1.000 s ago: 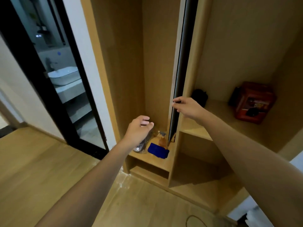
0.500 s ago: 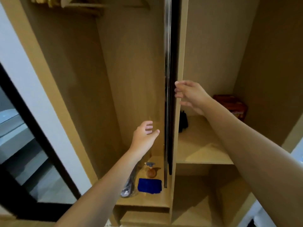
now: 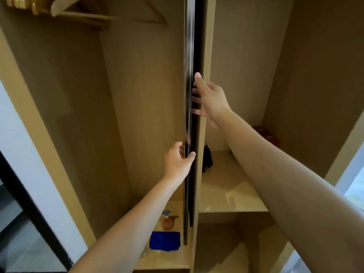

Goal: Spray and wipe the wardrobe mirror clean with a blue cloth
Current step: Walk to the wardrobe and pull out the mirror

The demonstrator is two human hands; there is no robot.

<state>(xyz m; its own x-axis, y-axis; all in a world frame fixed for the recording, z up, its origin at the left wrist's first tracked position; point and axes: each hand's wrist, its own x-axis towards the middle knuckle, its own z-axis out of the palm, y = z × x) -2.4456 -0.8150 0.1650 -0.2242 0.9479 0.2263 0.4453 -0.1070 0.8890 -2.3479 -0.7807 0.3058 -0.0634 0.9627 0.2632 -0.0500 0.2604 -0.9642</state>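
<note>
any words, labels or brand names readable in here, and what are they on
No text can be read anywhere in this view.
Red box on the right shelf: mostly hidden behind the right arm, any print unreadable.
Amber spray bottle on the low left shelf: no legible label.
Blue cloth beside it: plain, no tag seen.
Small black object by the divider: no marking visible.
Wooden hangers at top: blurred, no lettering.

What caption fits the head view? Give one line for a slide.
Both hands, left and right, grip the edge-on mirror panel; blue cloth and spray bottle wait below.
</note>
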